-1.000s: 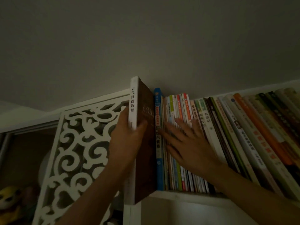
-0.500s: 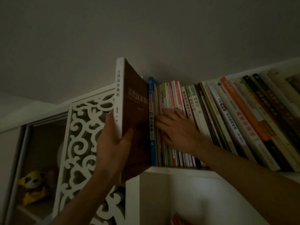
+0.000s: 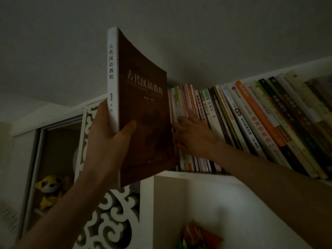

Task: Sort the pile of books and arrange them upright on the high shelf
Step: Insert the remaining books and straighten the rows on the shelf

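Note:
My left hand point(image 3: 106, 141) grips a thick brown book with a white spine point(image 3: 142, 108), held upright in the air in front of the left end of the high shelf point(image 3: 197, 174). Thumb lies on the brown cover, fingers wrap behind the spine. A row of books point(image 3: 251, 119) stands on the shelf, leaning left. My right hand point(image 3: 194, 135) presses against the thin books at the row's left end with straight fingers. The brown book hides the leftmost books.
A white carved lattice panel point(image 3: 115, 212) runs down to the left of the shelf. A yellow plush toy point(image 3: 49, 189) sits in a dark cabinet at lower left. Colourful items point(image 3: 197, 236) lie below the shelf. The ceiling is close above.
My left hand has pulled the brown book out of the shelf, up and toward me. My right hand stayed on the thin books, sliding a little to their left end.

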